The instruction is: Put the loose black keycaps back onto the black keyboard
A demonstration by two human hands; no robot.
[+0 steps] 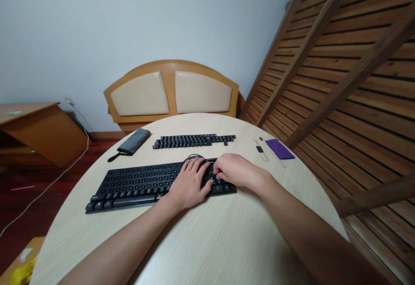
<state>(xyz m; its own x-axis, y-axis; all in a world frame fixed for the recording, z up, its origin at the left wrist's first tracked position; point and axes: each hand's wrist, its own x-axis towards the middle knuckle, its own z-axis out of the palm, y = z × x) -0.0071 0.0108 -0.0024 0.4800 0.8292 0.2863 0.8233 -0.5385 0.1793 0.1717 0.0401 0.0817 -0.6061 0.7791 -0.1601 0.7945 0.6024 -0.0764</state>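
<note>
Keyboard [139, 181]: lying in front of you on the pale round surface [207, 246], askew, with its left end nearer you.
Caps off: by the look of it, most of the main block is done; you have several ranks of bare key positions showing left of your hands.
Caps on: the near row with the spacebar [134, 200] is in place, and seemingly some keys just behind it; you also have dark caps seated at the right end.
Left hand [191, 181]: laid over the keyboard right of its middle, fingers spread and thumb out; the grip is open.
Right hand [233, 169]: over the right end, fingers curled down towards the keys; you hide the fingertips, so I cannot tell whether this grip has closed on anything.
Under your hands: several keys are covered, so the count of caps left there cannot be told.
Loose keycaps [184, 141]: set out beyond the keyboard in close rows, with one cap slightly apart at your right.
Cable [193, 156]: black, just behind the keyboard.
Grey pouch [134, 141]: beyond the keyboard's left part.
Wire tool [260, 149]: lying to your right, untouched.
Thin rod [275, 156]: between that tool and the purple cloth [279, 149].
</note>
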